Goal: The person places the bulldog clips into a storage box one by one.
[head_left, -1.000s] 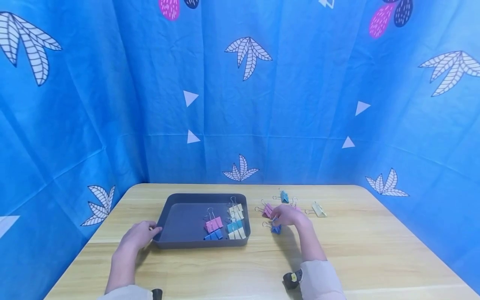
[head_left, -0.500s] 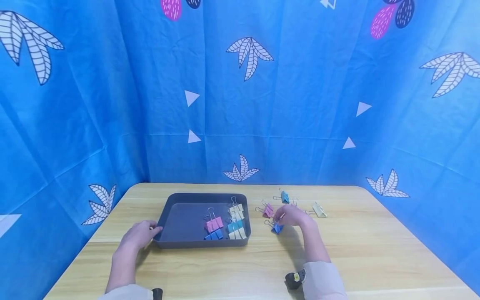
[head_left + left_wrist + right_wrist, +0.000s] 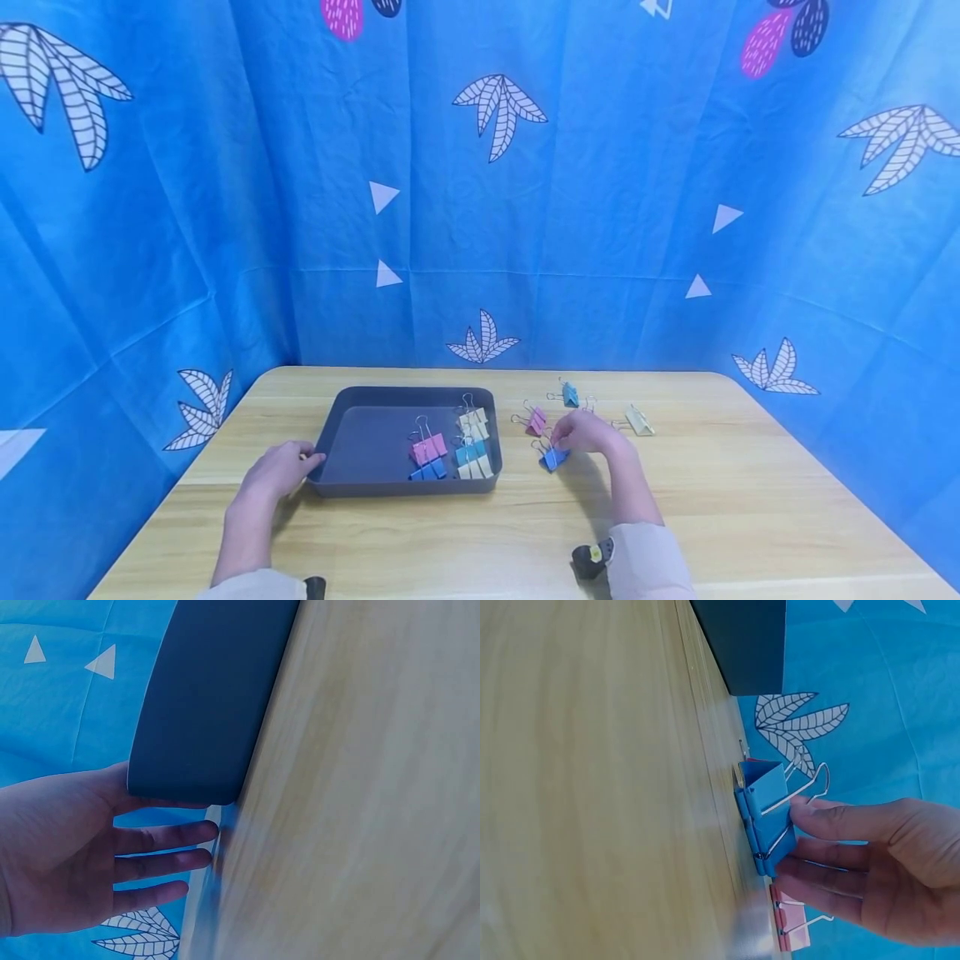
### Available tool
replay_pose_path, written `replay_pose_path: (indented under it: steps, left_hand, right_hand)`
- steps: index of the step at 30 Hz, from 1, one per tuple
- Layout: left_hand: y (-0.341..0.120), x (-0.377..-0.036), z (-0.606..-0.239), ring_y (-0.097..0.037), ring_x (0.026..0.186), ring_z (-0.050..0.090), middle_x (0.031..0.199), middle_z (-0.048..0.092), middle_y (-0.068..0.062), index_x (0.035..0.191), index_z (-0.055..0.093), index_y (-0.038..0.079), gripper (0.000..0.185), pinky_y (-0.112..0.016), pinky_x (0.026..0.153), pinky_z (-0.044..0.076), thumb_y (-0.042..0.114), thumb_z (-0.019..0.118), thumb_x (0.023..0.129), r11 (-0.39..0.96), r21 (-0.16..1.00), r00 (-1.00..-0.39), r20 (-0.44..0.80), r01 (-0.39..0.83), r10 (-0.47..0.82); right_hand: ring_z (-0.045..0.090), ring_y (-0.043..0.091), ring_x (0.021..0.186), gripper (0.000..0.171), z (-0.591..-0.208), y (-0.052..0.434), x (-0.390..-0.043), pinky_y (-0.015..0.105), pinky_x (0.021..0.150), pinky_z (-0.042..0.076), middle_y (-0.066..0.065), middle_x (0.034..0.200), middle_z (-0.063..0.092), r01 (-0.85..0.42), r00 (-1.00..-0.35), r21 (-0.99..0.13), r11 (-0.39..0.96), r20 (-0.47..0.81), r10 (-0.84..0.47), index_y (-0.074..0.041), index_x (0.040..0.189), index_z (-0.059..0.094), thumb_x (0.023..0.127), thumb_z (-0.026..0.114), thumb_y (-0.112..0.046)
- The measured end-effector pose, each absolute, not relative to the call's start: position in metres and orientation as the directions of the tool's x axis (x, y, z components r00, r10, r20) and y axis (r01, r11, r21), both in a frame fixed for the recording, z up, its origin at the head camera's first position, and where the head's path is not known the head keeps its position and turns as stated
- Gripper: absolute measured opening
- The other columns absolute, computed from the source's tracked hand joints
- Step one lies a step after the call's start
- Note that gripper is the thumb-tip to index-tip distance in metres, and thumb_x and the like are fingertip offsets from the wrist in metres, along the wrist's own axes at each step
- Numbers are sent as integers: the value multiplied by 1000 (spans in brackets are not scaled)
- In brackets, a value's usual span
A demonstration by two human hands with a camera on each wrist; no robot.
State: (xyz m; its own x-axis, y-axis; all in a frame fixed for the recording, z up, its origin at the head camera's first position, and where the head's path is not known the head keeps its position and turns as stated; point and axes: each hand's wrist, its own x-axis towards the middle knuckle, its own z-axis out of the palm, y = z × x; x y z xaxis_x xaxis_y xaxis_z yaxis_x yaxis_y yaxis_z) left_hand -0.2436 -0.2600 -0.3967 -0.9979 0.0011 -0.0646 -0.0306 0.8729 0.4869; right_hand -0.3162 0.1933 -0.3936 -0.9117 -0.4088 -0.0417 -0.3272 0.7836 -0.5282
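My left hand point(image 3: 277, 472) is at the near left corner of a dark grey tray point(image 3: 401, 489), thumb at the rim. In the left wrist view, three fingers point(image 3: 161, 864) stretch out straight below the tray's end, while the thumb tip is hidden behind the wall. My right hand point(image 3: 588, 433) pinches a blue binder clip point(image 3: 769, 814) close over the table, right of the tray. The clip's wire handles point(image 3: 799, 791) stand out towards the thumb. A pink binder clip point(image 3: 791, 922) lies below the fingers in the right wrist view.
Inside the tray's right half lie several binder clips: pink point(image 3: 427, 450), blue point(image 3: 428, 471), teal point(image 3: 470, 452) and cream point(image 3: 474, 469). Around my right hand, the wooden table point(image 3: 720, 500) bears another pink clip point(image 3: 536, 422), a teal clip point(image 3: 571, 394) and a cream clip point(image 3: 639, 419).
The blue clip has turned and shifted slightly towards the table's near side, coming more into sight below my right hand. My left hand and the tray stay in place.
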Motion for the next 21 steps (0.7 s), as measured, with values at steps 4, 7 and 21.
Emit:
replay_pose_path:
  steps: [4, 7, 21]
  left_hand:
    - [-261, -244, -397, -51, 112, 40, 120, 48, -33, 119, 52, -12, 45, -60, 89, 35, 25, 50, 94, 872, 488, -998, -67, -31, 2]
    - [-261, -245, -397, -51, 112, 40, 121, 48, -33, 119, 52, -12, 46, -61, 89, 35, 26, 50, 94, 871, 490, -997, -71, -34, 1]
    - [-262, -243, -397, -50, 111, 42, 119, 49, -33, 119, 51, -13, 45, -60, 89, 36, 24, 50, 94, 858, 513, -997, -76, -40, -2]
  right_hand:
    - [57, 13, 72, 12, -395, 197, -319, 36, 71, 49, -1, 74, 63, -380, -887, -557, 738, -7, -462, -7, 78, 67, 79, 61, 3]
    - [57, 12, 69, 13, -394, 199, -319, 33, 67, 49, -3, 74, 63, -427, -864, -575, 698, 32, -503, -7, 77, 67, 79, 60, 3]
    - [57, 15, 67, 12, -391, 191, -319, 29, 62, 49, -1, 73, 62, -376, -895, -576, 726, 23, -446, -4, 78, 66, 79, 58, 5]
